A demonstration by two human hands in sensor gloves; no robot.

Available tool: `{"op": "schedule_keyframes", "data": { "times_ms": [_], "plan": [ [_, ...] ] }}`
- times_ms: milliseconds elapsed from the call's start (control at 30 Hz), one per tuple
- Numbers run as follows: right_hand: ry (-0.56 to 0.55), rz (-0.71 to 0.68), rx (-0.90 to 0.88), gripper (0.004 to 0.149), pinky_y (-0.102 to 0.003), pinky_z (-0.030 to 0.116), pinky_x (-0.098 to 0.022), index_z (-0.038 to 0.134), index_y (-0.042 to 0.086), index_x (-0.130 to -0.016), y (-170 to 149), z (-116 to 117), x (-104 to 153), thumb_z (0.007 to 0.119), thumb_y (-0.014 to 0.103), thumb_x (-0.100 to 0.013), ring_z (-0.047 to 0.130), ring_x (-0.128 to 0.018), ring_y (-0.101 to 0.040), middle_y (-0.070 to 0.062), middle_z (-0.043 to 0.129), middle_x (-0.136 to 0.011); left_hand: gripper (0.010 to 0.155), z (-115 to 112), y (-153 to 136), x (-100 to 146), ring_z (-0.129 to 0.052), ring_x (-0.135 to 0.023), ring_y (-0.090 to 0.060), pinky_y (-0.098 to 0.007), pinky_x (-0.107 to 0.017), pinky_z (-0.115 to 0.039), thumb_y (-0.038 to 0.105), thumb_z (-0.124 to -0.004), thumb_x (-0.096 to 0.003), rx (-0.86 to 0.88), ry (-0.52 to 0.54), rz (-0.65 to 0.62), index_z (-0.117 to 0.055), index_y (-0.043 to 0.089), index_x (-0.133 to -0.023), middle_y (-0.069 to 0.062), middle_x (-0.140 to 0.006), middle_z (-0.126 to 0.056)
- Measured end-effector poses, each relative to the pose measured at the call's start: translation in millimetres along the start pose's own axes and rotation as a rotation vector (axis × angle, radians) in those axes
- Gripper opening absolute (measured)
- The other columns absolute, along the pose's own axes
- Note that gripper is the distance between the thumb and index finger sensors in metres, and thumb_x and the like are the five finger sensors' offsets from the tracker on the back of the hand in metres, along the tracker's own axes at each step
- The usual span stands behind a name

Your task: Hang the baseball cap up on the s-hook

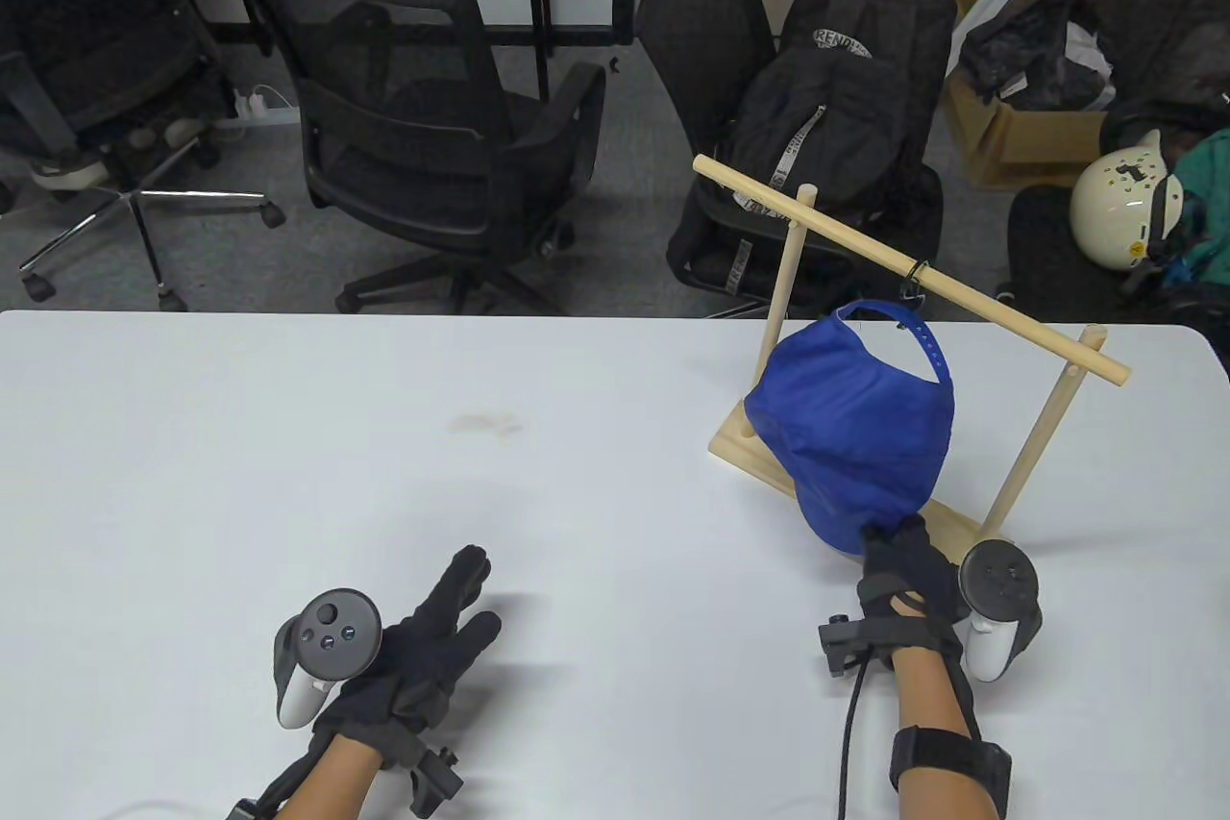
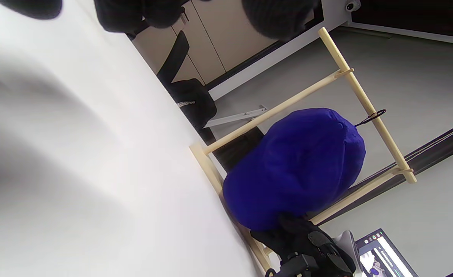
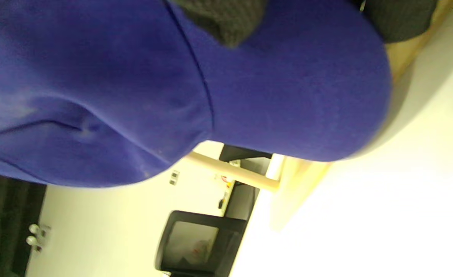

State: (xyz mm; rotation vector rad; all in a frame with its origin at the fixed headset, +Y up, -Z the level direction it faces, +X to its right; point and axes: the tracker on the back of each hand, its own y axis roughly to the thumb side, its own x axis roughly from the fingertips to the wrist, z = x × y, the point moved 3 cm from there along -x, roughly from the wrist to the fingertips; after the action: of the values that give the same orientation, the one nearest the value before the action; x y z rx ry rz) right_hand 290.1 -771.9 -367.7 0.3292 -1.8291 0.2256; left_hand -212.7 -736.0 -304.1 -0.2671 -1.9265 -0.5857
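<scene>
**K:** Cap (image 1: pixel 855 416) status at that frame?

**R:** Right hand (image 1: pixel 908 570) held it by the brim, fingers pinched on the low edge. Crown stood above the grip, back strap (image 1: pixel 922 339) at the top, just under the s-hook (image 1: pixel 911 277).

**K:** On the hook or not?

**R:** Couldn't tell. Strap loop arched right below the hook in the table view; in the left wrist view the hook poked out beside the crown. Contact not resolved. I'd call it the hang step, near the end.

**K:** Next move?

**R:** My read: if the strap wasn't over the hook's lower curl, push up and away from the grip to thread it, then ease off the brim. Cap is soft, so it would sag once let go. Hook hangs loose on the rail (image 1: pixel 913 272) and could swing.

**K:** Left hand (image 1: pixel 413 657)?

**R:** Flat on the table (image 1: pixel 288 435), fingers spread, holding nothing. Well off to the side of the grip.

**K:** Counts?

**R:** One cap, one s-hook, one wooden rack (image 1: pixel 740 450): two uprights, one cross rail, one base board. Base sat just beyond the grip, under the cap. Two hands, one tracker each.

**K:** Background?

**R:** Office chairs, black backpack (image 1: pixel 836 128), white helmet (image 1: pixel 1119 200). Irrelevant.
</scene>
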Motion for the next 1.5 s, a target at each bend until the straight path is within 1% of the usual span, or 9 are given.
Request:
{"op": "schedule_keyframes", "data": {
  "times_ms": [233, 400, 567, 733, 967, 1067, 1167, 1333, 1500],
  "plan": [
    [0.036, 0.083, 0.061, 0.058, -0.076, 0.061, -0.053, 0.05, -0.019, -0.096, 5, -1, 7, 0.072, 0.007, -0.049, 0.063, -0.083, -0.073, -0.052, 0.053, -0.094, 0.082, -2, 0, -1, -0.055, -0.107, -0.067, -0.084, -0.06, -0.056, 0.035, -0.07, -0.0615, -0.011, -0.015, 0.001, -0.033, -0.008, -0.12, -0.042, -0.123, -0.045],
    [0.119, 0.106, 0.167, 0.083, -0.077, 0.052, -0.054, 0.027, -0.024, -0.099, 19, -3, 17, 0.078, 0.02, -0.051, 0.041, -0.085, -0.079, -0.057, 0.033, -0.096, 0.082, -1, 4, -1, -0.053, -0.108, -0.068, -0.085, -0.06, -0.054, 0.036, -0.071, -0.0613, -0.026, -0.016, -0.012, -0.033, -0.008, -0.12, -0.041, -0.124, -0.044],
    [0.154, 0.1, 0.286, 0.097, -0.079, 0.049, -0.052, 0.021, -0.028, -0.096, 38, -11, 30, 0.082, 0.032, -0.05, 0.036, -0.083, -0.082, -0.06, 0.028, -0.094, 0.083, 4, 15, 1, -0.05, -0.108, -0.068, -0.086, -0.059, -0.052, 0.036, -0.073, -0.0602, -0.101, -0.002, -0.024, -0.034, -0.006, -0.121, -0.037, -0.125, -0.043],
    [0.193, 0.038, 0.414, 0.1, -0.079, 0.048, -0.052, 0.018, -0.029, -0.095, 66, -17, 45, 0.082, 0.033, -0.05, 0.035, -0.083, -0.082, -0.06, 0.026, -0.093, 0.085, 12, 31, 5, -0.048, -0.109, -0.068, -0.087, -0.06, -0.051, 0.038, -0.074, -0.0592, -0.189, 0.019, -0.062, -0.035, -0.004, -0.121, -0.036, -0.126, -0.042],
    [0.155, -0.107, 0.543, 0.104, -0.08, 0.046, -0.053, 0.017, -0.029, -0.095, 119, -26, 67, 0.083, 0.037, -0.05, 0.031, -0.083, -0.082, -0.06, 0.023, -0.093, 0.085, 17, 45, 10, -0.046, -0.11, -0.068, -0.087, -0.06, -0.048, 0.039, -0.074, -0.0588, -0.264, 0.055, -0.102, -0.035, -0.003, -0.122, -0.034, -0.127, -0.041],
    [0.147, -0.186, 0.548, 0.104, -0.081, 0.044, -0.053, 0.017, -0.028, -0.096, 141, -22, 76, 0.082, 0.038, -0.05, 0.029, -0.084, -0.081, -0.06, 0.022, -0.095, 0.084, 20, 53, 13, -0.046, -0.111, -0.068, -0.088, -0.06, -0.046, 0.038, -0.075, -0.0587, -0.371, 0.088, -0.088, -0.037, -0.001, -0.122, -0.033, -0.127, -0.042],
    [0.151, -0.27, 0.561, 0.102, -0.081, 0.042, -0.054, 0.019, -0.027, -0.098, 161, -12, 84, 0.081, 0.04, -0.051, 0.028, -0.086, -0.08, -0.058, 0.022, -0.096, 0.083, 25, 63, 18, -0.047, -0.112, -0.067, -0.088, -0.06, -0.046, 0.04, -0.075, -0.0581, -0.519, 0.139, -0.09, -0.039, 0.001, -0.122, -0.031, -0.128, -0.043],
    [0.168, -0.396, 0.627, 0.098, -0.081, 0.038, -0.054, 0.025, -0.024, -0.101, 187, 13, 98, 0.076, 0.044, -0.053, 0.027, -0.088, -0.079, -0.056, 0.023, -0.098, 0.083, 31, 78, 26, -0.046, -0.112, -0.066, -0.089, -0.06, -0.045, 0.04, -0.076, -0.0573, -0.618, 0.214, -0.1, -0.042, 0.003, -0.123, -0.03, -0.129, -0.043],
    [0.128, -0.508, 0.723, 0.096, -0.082, 0.037, -0.055, 0.028, -0.023, -0.102, 202, 40, 113, 0.073, 0.046, -0.054, 0.026, -0.088, -0.078, -0.056, 0.024, -0.099, 0.083, 32, 87, 31, -0.046, -0.113, -0.066, -0.089, -0.061, -0.045, 0.042, -0.076, -0.0565, -0.732, 0.268, -0.097, -0.044, 0.005, -0.123, -0.028, -0.129, -0.043]
  ]
}}
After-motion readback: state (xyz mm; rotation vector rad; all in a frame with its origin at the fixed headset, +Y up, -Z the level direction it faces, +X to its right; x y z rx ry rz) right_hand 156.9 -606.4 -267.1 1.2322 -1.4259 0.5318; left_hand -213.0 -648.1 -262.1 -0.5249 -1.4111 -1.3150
